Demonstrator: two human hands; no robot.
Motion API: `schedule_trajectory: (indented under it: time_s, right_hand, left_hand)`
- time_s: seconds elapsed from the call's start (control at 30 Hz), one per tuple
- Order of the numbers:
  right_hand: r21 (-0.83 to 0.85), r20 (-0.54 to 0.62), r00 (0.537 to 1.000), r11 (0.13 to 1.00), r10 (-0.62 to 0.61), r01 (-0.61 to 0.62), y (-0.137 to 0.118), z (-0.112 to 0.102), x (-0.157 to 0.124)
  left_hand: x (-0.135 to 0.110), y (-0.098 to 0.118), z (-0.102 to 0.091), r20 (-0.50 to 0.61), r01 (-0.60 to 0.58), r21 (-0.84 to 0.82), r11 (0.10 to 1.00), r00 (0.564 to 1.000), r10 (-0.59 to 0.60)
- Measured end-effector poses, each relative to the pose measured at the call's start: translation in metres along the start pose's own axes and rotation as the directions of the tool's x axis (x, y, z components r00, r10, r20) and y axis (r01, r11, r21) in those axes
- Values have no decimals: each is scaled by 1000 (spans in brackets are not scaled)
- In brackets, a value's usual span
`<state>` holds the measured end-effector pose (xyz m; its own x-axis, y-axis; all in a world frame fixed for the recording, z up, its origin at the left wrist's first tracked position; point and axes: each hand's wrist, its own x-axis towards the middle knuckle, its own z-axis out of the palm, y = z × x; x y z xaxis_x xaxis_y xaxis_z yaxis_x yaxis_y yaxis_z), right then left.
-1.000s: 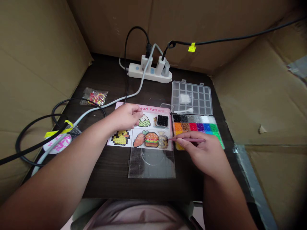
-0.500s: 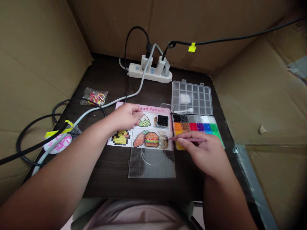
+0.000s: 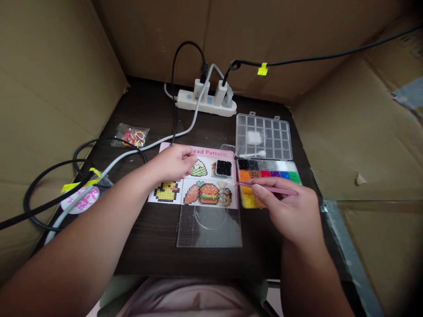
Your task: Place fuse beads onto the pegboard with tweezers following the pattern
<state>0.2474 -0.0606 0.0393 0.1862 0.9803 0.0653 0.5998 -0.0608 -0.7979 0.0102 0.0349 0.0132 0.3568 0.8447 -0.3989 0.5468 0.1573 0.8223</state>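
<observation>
Pink tweezers (image 3: 279,190) are held by my right hand (image 3: 289,207), their tips close to the right edge of the bead pattern sheet (image 3: 211,152). Whether a bead sits in the tips is too small to tell. My left hand (image 3: 176,162) rests over the sheet's upper left part with its fingers curled closed; what they hold, if anything, is hidden. A clear pegboard (image 3: 211,235) overlaps the lower part of the sheet, with carrot, burger and money bag pictures showing. On the sheet's upper right stands a small container of black beads (image 3: 224,167).
The sorted bead box (image 3: 266,174) lies to the right, its clear lid (image 3: 276,136) folded back with a white scoop (image 3: 253,154) in it. A power strip (image 3: 206,103), cables (image 3: 125,152) and a bag of keyrings (image 3: 130,135) lie behind. Cardboard walls surround the table.
My right hand has lifted the tweezer tips from the money bag picture slightly upward and to the right. My left hand has stayed in place.
</observation>
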Motion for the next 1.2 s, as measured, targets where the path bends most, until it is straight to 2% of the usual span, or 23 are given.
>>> schedule_trajectory:
  time_s: [0.13,0.33,0.53,1.2]
  right_hand:
    - [-16,7,1000,1000,14,-14,-1,1,1]
    - [-22,145,985,996,90,-87,-3,2,2]
    - [-81,198,974,992,114,-99,-1,2,2]
    - [-89,236,967,993,97,-78,3,3,2]
  left_hand:
    - [0,-1,0,-3,-5,-3,1000,1000,5]
    - [0,0,-1,-5,-11,31,999,1000,11]
    - [-1,0,-1,5,-11,28,1000,1000,11]
    - [-1,0,-1,8,-9,28,1000,1000,8]
